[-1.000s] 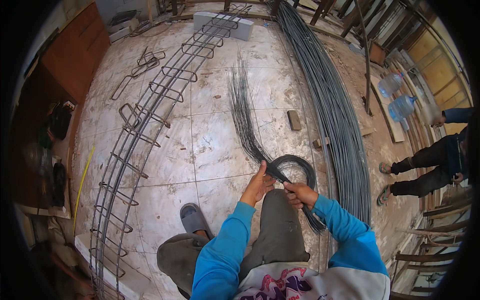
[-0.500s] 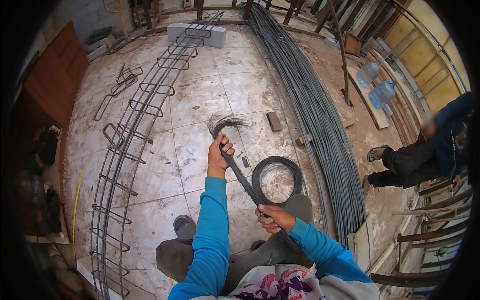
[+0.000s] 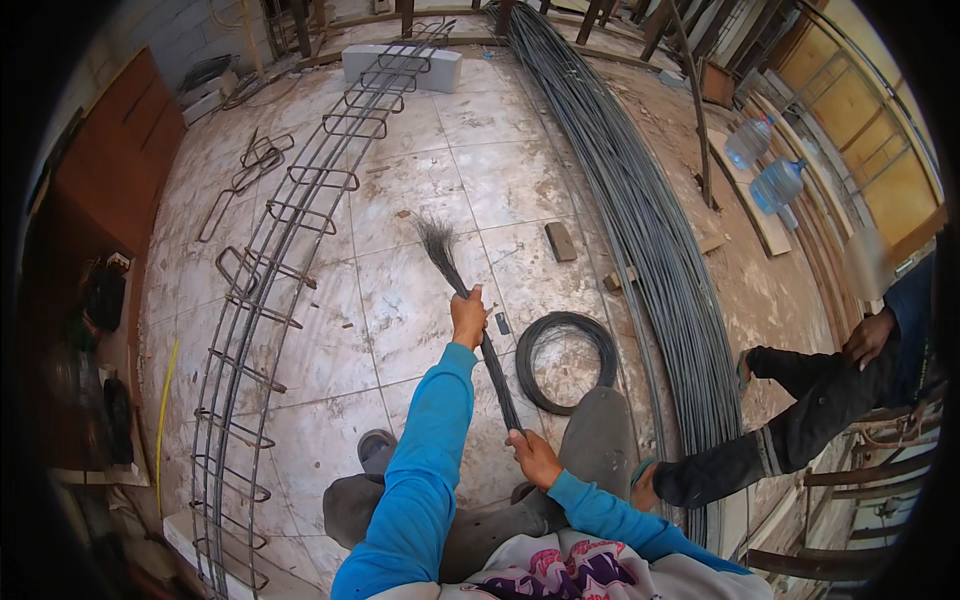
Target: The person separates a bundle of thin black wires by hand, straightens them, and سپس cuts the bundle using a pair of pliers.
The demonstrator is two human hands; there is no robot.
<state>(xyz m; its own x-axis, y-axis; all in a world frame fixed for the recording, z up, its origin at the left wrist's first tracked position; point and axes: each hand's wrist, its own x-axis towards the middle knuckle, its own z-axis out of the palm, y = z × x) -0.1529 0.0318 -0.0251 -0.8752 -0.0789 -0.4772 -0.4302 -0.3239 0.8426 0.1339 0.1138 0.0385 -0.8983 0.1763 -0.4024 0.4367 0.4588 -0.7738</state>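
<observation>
A long bundle of thin dark wires (image 3: pixel 494 372) runs between my two hands, its loose ends fanned out at the far tip. My left hand (image 3: pixel 468 316) is closed round the bundle about midway along. Lower down, my right hand (image 3: pixel 536 458) grips its near end. A coil of dark wire (image 3: pixel 527 366) lies on the floor just right of the bundle, beside my right knee. A small dark flat piece (image 3: pixel 502 323) rests on the tiles next to my left hand.
A long rebar cage (image 3: pixel 262 285) stretches along the left, its far end on a pale block (image 3: pixel 440 72). Many straight steel bars (image 3: pixel 630 190) lie to the right. A brown block (image 3: pixel 560 241) sits ahead. Beyond the bars are water bottles (image 3: pixel 776 186) and another person's legs (image 3: pixel 800 425).
The wire bundle has straightened, its bent far end now pointing away. My left hand has slid nearer along it. The other person has stepped closer on the right.
</observation>
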